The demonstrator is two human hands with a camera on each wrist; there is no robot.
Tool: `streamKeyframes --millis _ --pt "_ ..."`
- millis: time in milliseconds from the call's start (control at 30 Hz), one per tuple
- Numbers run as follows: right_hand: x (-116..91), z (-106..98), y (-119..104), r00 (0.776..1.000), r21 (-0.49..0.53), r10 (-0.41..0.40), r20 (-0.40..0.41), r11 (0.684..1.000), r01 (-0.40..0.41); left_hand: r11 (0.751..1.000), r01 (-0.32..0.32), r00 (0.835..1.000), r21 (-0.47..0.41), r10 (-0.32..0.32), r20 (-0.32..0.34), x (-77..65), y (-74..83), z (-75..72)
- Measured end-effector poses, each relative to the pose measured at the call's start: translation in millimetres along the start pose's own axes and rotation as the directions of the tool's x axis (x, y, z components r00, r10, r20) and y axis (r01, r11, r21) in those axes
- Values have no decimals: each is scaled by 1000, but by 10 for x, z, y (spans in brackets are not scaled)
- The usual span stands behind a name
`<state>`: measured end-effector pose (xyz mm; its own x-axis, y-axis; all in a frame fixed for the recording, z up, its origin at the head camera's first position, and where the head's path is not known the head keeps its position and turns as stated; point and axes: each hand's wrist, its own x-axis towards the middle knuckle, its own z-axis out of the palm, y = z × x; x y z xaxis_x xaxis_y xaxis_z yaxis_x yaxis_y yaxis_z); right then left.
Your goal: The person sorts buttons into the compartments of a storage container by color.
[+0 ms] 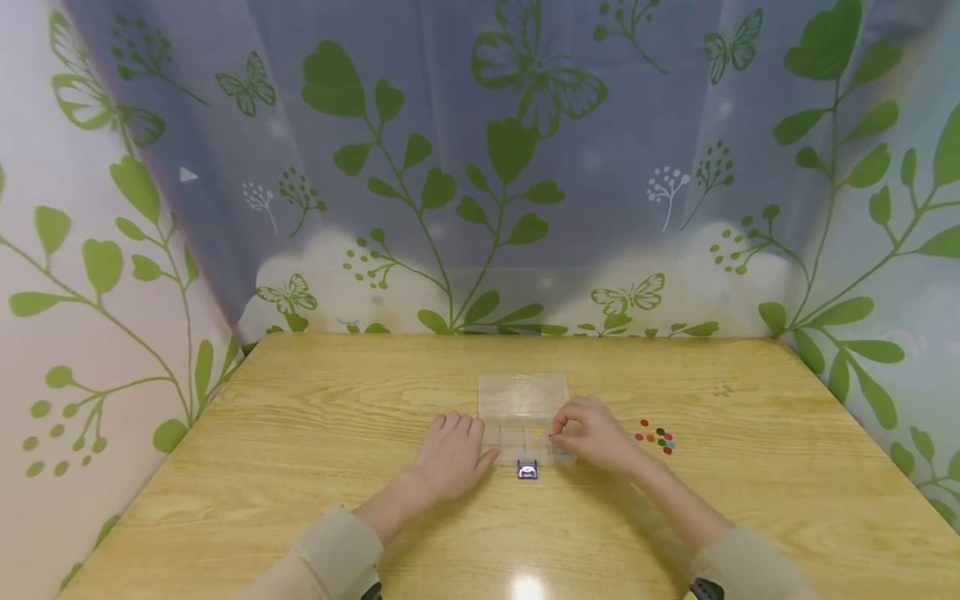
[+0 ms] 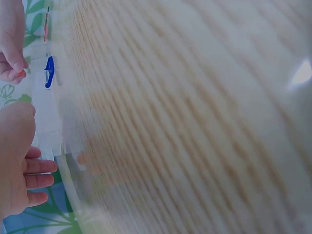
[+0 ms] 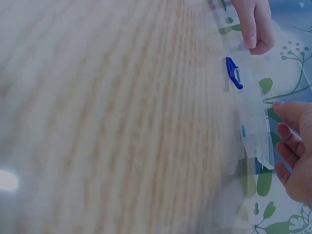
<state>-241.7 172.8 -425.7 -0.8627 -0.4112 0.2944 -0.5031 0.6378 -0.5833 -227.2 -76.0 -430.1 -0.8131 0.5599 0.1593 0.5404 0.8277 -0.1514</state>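
A clear plastic compartment box sits on the table with its lid laid back. On its front side is a blue latch, also visible as the blue latch in the right wrist view. My left hand rests against the box's left end, fingers extended. Above the right-hand compartments, my right hand pinches a small red disc between thumb and forefinger. Inside the box lie a yellow piece and a bluish piece, their shapes too small to tell.
Several small coloured discs lie loose on the wooden table, right of my right hand. A few pale pieces are farther back on the right. A leaf-patterned curtain hangs behind the table and along both sides.
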Motion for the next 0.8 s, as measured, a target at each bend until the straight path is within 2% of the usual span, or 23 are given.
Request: streamKeyframes --millis 367,800 --pt "70 132 -52 995 -117 -98 -4 988 97 1000 8 1000 -3 -8 -1 15 2 -8" --pt "57 155 -82 998 -141 -60 -3 988 59 999 12 1000 -40 -11 3 5 -10 -1"
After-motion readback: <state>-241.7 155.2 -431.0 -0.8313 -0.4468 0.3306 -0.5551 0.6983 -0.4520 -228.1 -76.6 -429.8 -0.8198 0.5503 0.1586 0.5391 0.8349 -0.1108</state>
